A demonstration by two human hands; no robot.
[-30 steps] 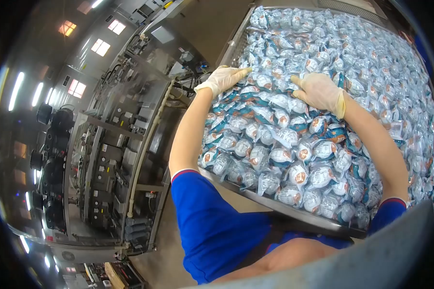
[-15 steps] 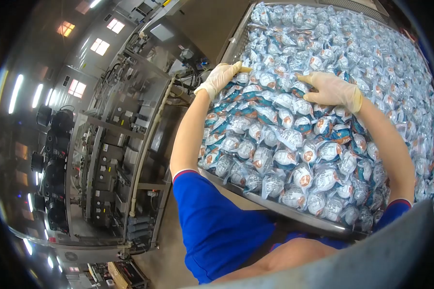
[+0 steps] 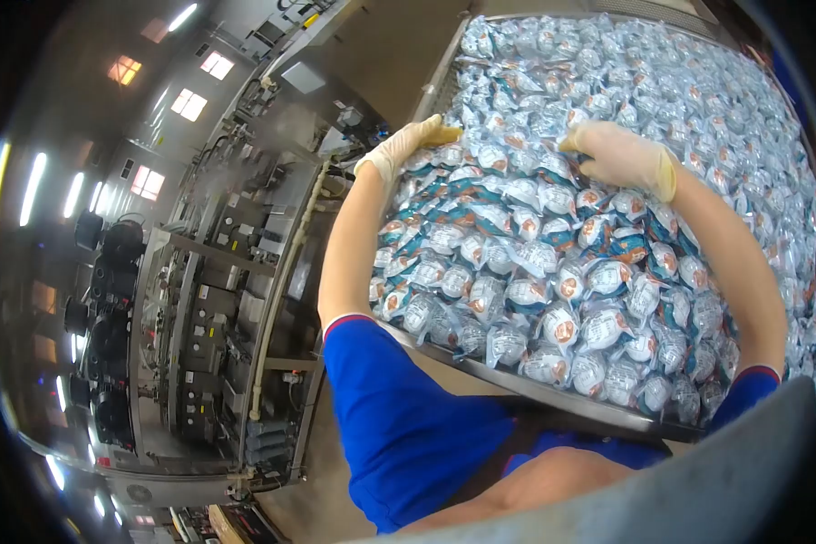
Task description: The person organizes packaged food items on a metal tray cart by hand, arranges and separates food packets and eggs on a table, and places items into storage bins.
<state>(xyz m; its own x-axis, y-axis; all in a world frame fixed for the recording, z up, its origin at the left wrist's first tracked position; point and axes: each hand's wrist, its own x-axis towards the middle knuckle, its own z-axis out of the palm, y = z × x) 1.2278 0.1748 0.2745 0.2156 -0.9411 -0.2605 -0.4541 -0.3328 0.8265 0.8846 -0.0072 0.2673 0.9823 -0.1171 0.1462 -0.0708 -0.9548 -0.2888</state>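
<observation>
Inside the metal-rimmed tray [image 3: 553,396] lie sealed plastic pouches [image 3: 506,344] with orange emblems [image 3: 567,335] and illegible print [image 3: 598,327]; left hand [image 3: 412,145] and right hand [image 3: 621,158] are at them, 2 grips whose closure I cannot tell.

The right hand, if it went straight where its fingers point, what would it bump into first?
The right hand would probably meet the plastic-wrapped packets just past its fingertips, toward the other hand. I can't tell whether it already touches some.
</observation>
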